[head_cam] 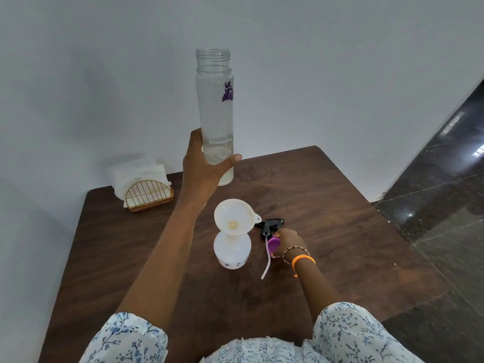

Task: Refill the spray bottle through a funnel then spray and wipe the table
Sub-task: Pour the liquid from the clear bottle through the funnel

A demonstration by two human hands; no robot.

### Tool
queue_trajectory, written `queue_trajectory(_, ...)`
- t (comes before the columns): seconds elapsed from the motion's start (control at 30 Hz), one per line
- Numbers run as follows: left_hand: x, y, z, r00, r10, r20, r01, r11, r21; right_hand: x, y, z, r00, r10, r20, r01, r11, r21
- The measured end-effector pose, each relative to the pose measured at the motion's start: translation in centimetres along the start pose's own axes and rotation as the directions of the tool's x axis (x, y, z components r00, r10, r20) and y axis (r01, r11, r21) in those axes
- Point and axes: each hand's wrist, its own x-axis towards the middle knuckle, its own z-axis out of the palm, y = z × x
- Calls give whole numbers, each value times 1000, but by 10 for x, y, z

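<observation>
I take the white spray bottle (232, 251) as my landmark; it stands upright on the dark wooden table (327, 205) with a white funnel (234, 217) seated in its neck. My left hand (203, 166) is wrapped around the lower part of a tall clear water bottle (216, 111), thumb across the front and fingers behind, holding it upright and uncapped, above and beyond the spray bottle. A little water seems to sit near its base, though I cannot tell how much.

My right hand (289, 241) rests on the table just right of the spray bottle, fingers curled over a purple cap (273, 243). Whether it grips the cap or only covers it I cannot tell. The black trigger head (271, 225) with its pale dip tube (267, 260) lies just beside that hand, between it and the funnel.

I judge the step to be pouring. To do it well I would bring the water bottle's mouth over the funnel's middle before tilting, then tilt slowly so the stream lands inside the rim. The funnel looks only loosely seated, so I would free my right hand to steady the spray bottle's shoulder. The napkin holder (149, 196), far left of the spray bottle and near the wall, has tissues ready for wiping.
</observation>
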Motion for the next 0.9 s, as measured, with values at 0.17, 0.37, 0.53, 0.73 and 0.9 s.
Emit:
queue_trajectory(0.17,0,0,1,1000,-2,0,2,1000,-11,4,-6,-20,1000,-12,1,12,1000,-26)
queue_trajectory(0.37,1,0,3,1000,-26,-7,25,999,-45,-2,-36,-99,956,-200,-213,244,949,202)
queue_trajectory(0.53,0,4,3,1000,-29,5,29,999,-25,-47,-82,-163,818,-372,-438,531,780,330)
queue_trajectory(0.73,1,12,1,1000,12,18,-13,1000,19,-90,-136,-200,653,-480,-585,752,503,426)
queue_trajectory(0.9,2,16,-1,1000,0,4,0,1000,23,-89,-167,-207,655,-495,-571,755,463,465)
